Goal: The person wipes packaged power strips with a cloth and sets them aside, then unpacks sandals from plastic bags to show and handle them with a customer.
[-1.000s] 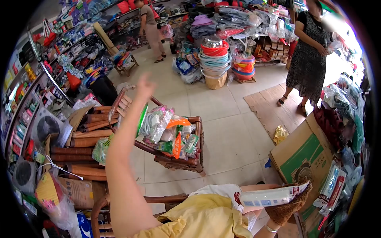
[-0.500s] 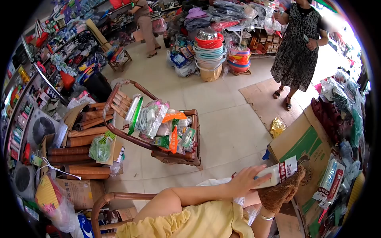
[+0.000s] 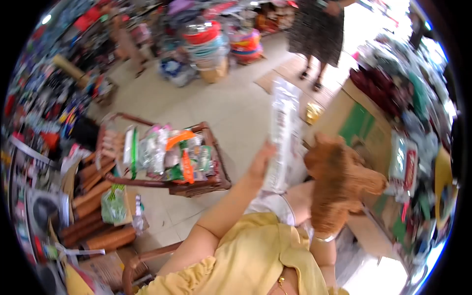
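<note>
My left hand [image 3: 263, 160] grips the edge of a long white packet in clear plastic [image 3: 283, 132], which stands nearly upright in front of me. Over my right hand is a fuzzy brown, glove-like thing [image 3: 337, 184] with stubby projections. It hides the fingers, and only my wrist with a bracelet shows below it. Packet and brown thing are side by side, the packet on the left.
A wooden chair [image 3: 199, 185] holds several bagged goods. Rolled brown mats [image 3: 91, 216] lie at the left. Stacked buckets [image 3: 204, 49] stand on the tiled floor. A person in a dark dress [image 3: 317, 34] stands near an open carton [image 3: 351, 115]. Another person [image 3: 125, 39] is farther back.
The white packet has come off the brown thing, moved left and turned upright in my left hand. The brown thing has tilted upward. The whole view has shifted, with some blur.
</note>
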